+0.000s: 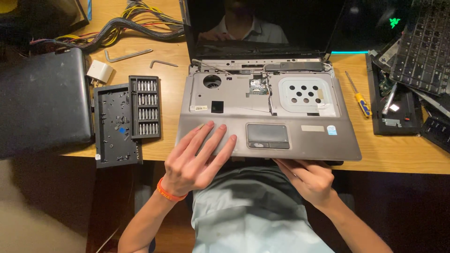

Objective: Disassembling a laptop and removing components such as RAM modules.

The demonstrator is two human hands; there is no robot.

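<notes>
At the far left a closed dark laptop (44, 100) lies flat on the wooden desk (398, 157), with a small white charger block (100, 72) just beside its upper corner. Next comes a black parts tray (116, 124) dotted with loose screws, touching an open bit case (145, 107) with rows of silver bits. Two hex keys (127, 55) lie above them, near a bundle of cables (133, 23).

The left hand (194, 157), an orange band at its wrist, lies flat and spread on the palm rest of the grey laptop base (300, 140), fingers wide, gripping nothing. That base sits in the middle of the desk with its keyboard already out, bare metal and a perforated plate showing, and its front edge overhangs the desk toward the person. The right hand (307, 178) curls under that front edge right of the touchpad (268, 134), fingers pinched on the rim.

The step looks like freeing the palm-rest cover: one hand steadies while the other pries. The next move calls for an even lift along the seam, not a twist.

Further right a yellow-handled screwdriver (359, 96) lies on the desk, then a stack of removed keyboards (422, 47).
</notes>
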